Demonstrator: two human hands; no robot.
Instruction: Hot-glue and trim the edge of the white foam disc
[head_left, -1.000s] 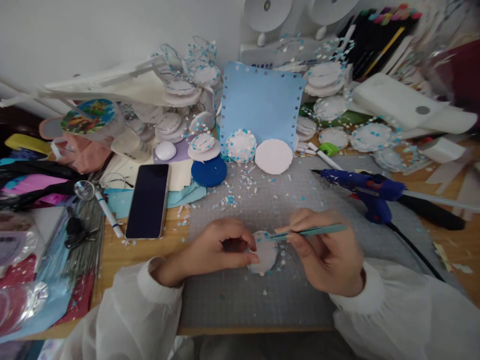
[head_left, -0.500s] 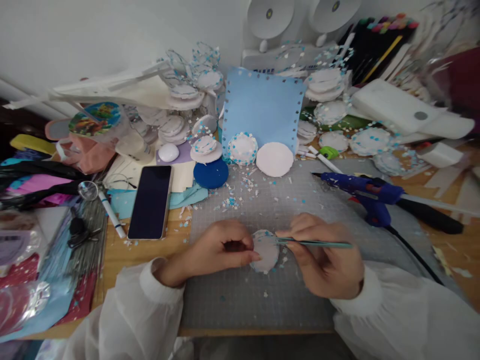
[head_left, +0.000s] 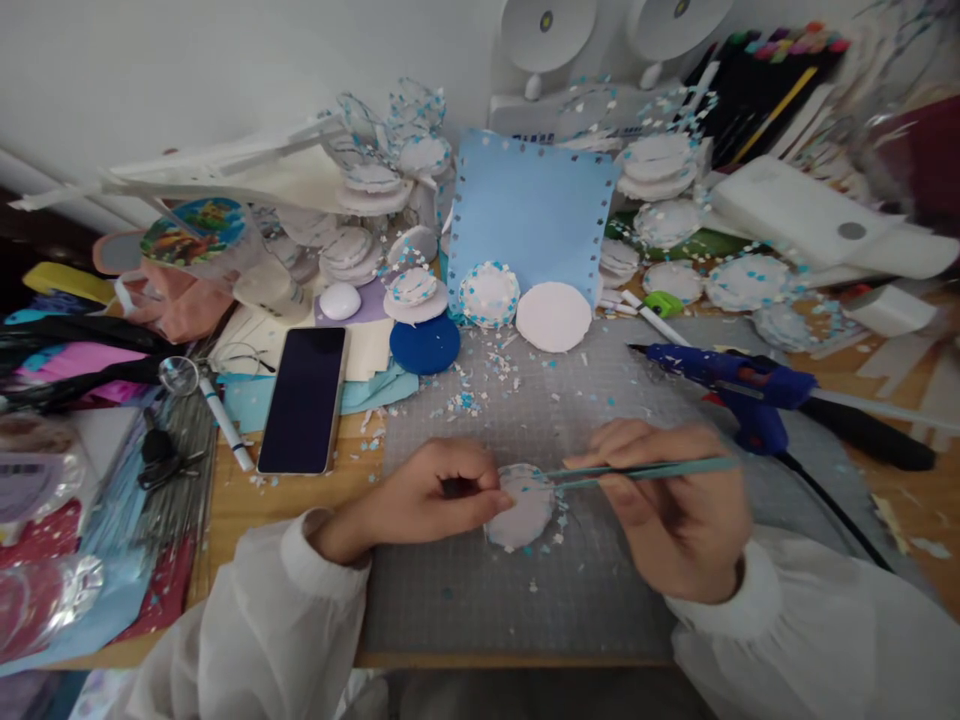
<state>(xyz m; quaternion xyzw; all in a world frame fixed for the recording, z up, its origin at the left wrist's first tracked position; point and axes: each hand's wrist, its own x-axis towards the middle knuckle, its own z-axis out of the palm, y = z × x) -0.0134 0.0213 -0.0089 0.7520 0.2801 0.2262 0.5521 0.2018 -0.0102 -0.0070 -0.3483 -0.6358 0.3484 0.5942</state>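
Note:
Between finger and thumb, my left hand (head_left: pixel 450 492) pinches the left edge of a small white disc (head_left: pixel 520 520) with blue and white bits around its rim. The disc is just above or on the grey cutting mat (head_left: pixel 442 620); I cannot tell which. My right hand (head_left: pixel 667 500) is closed on teal tweezers (head_left: pixel 660 470). Their tips point left at the disc's upper right edge and stand slightly apart. Whether a bit sits between the tips is too small to tell.
A blue glue gun (head_left: pixel 727 375) lies at right, its cord crossing the mat. A phone (head_left: pixel 304 400) lies at left beside a pen (head_left: pixel 225 422). Behind are a blue lid (head_left: pixel 424 347), a plain white disc (head_left: pixel 553 318), a decorated disc (head_left: pixel 489 294), a blue card (head_left: pixel 532 215) and scattered bits (head_left: pixel 469 400).
My right hand has drawn the tweezers slightly right, and their tips have spread a little. The left hand still holds the disc, which has shifted slightly left.

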